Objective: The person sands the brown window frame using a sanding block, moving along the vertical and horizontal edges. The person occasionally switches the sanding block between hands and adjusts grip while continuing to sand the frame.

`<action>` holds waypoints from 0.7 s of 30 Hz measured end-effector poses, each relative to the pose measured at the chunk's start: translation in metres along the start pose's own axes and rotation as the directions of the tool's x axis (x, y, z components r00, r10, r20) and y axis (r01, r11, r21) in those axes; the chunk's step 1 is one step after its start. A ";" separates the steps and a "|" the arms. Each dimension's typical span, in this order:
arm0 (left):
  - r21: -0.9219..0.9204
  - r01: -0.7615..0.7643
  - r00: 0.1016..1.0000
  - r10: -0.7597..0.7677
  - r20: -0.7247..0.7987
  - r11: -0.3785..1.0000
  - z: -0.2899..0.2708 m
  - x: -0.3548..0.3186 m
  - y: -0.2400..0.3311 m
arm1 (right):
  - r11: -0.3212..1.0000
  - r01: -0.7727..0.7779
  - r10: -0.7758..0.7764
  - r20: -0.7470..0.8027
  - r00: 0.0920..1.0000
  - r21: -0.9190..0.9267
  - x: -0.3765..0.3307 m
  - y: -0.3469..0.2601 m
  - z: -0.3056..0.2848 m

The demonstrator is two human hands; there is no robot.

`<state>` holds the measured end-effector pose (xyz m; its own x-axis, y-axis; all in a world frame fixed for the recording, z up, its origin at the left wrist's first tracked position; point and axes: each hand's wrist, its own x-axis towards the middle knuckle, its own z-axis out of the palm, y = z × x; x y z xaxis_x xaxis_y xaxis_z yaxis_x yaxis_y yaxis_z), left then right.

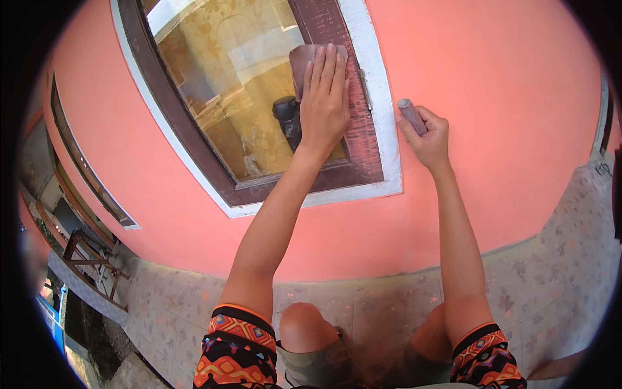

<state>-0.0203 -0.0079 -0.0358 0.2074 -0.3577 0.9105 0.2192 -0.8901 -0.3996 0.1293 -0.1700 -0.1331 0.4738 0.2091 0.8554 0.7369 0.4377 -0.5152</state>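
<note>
My left hand [326, 107] lies with straight fingers over a brown sheet of sandpaper [300, 60], holding it flat against the right side of a dark brown window frame [366, 146]. Pink, worn streaks show in the brown paint beside and below that hand. Its thumb side is hidden. A roll of greyish-brown sandpaper [413, 117] stands up out of my right hand [431, 139], whose fingers are closed round it. This hand is just right of the window's white border [389, 155], in front of the pink wall.
The window's glass pane [227, 84] reflects a dark shape and a patterned yellow curtain. A metal hinge [365, 89] sits on the frame's right edge. Below the wall runs a tiled floor [518, 285], with my bent knees over it. A wooden rack [97, 262] stands at the far left.
</note>
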 end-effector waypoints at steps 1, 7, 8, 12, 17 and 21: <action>-0.004 0.008 1.000 -0.008 0.028 1.000 -0.003 -0.015 0.007 | 1.000 -0.025 0.025 0.013 1.000 -0.010 0.000 -0.001 -0.001; 0.072 -0.057 0.998 0.059 -0.030 0.996 0.004 0.042 -0.021 | 1.000 -0.014 0.014 0.000 1.000 -0.022 -0.001 -0.005 -0.001; 0.088 -0.071 0.995 0.077 -0.064 0.994 0.009 0.069 -0.032 | 1.000 -0.010 0.010 0.003 1.000 -0.003 -0.001 -0.005 -0.001; 0.094 -0.059 0.998 0.061 -0.021 0.994 0.014 0.114 -0.049 | 1.000 -0.019 0.019 0.016 1.000 -0.024 -0.001 -0.004 0.000; 0.041 -0.039 0.999 0.040 -0.020 0.998 0.003 0.036 -0.014 | 0.999 -0.008 0.008 0.006 1.000 0.040 -0.001 0.000 -0.001; 0.009 0.003 0.997 -0.004 0.072 1.000 -0.006 -0.017 0.006 | 1.000 -0.023 0.023 0.011 1.000 0.019 -0.002 0.001 -0.001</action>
<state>-0.0284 -0.0087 -0.0531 0.2749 -0.3328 0.9020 0.2283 -0.8888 -0.3975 0.1297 -0.1707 -0.1351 0.4854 0.2284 0.8439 0.7166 0.4491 -0.5337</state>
